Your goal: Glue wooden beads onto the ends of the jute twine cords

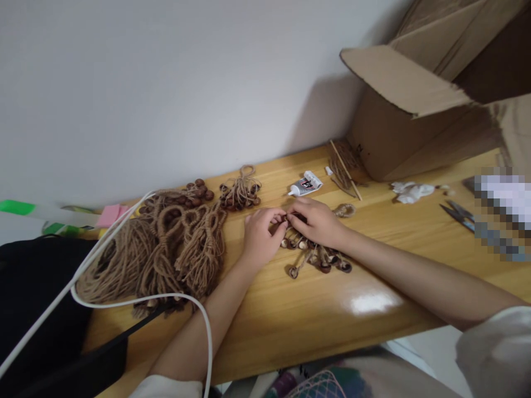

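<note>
My left hand (264,233) is closed over the table, thumb and fingertips pinched together on a small dark brown piece that looks like a nut shell. Against it, my right hand (317,221) is closed too, its fingertips meeting at the same piece, which they mostly hide. From under my right hand spreads a bundle of twine cords with shells (324,266) on their ends, lying on the table. The twine loop (345,210) of this bundle sticks out beyond my right wrist. Behind my hands lies a partly rolled glue tube (306,185), nozzle pointing left.
Left of my hands are piled twine hanks (120,260) and knotted cords (199,249), with a similar shell bundle (240,193) behind. A white cable (194,298) crosses my left forearm. A cardboard box (415,132), crumpled tissue (410,192) and scissors (460,215) stand or lie right.
</note>
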`<state>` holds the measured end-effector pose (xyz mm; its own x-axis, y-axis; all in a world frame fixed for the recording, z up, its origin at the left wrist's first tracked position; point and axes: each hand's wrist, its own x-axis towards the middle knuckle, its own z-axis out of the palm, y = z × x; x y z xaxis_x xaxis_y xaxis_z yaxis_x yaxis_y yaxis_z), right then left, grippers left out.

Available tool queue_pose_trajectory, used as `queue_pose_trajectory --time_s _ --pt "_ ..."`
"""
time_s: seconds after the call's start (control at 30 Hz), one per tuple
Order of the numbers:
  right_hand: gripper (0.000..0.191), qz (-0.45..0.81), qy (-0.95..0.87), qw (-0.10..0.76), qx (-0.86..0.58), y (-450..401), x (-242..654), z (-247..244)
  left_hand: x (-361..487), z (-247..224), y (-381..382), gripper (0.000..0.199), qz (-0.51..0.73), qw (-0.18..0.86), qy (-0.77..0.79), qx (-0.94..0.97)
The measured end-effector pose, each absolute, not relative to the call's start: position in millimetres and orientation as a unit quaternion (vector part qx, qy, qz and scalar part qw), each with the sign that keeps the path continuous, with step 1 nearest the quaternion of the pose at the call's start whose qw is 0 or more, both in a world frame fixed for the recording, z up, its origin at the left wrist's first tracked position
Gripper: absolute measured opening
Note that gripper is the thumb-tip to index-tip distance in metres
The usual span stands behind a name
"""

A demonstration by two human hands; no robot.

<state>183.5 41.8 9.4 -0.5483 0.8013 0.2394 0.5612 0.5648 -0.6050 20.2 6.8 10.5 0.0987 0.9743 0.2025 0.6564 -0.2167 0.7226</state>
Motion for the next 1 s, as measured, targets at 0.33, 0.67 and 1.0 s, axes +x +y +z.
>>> queue_pose_trajectory --time_s 0.33,0.67,1.0 --pt "0.010 0.231 -0.849 0.249 -0.406 41.7 183.8 8.4 19.9 9.9 6.9 0.017 0.341 0.234 0.573 0.708" --pt "0.013 0.222 -0.850 0.252 -0.405 41.7 183.3 8.7 20.0 9.4 6.6 0.017 0.335 0.235 0.577 0.706" --pt "0.009 0.226 -0.849 0.250 -0.406 41.9 183.7 7.6 19.6 8.5 6.8 0.017 0.335 0.232 0.575 0.710"
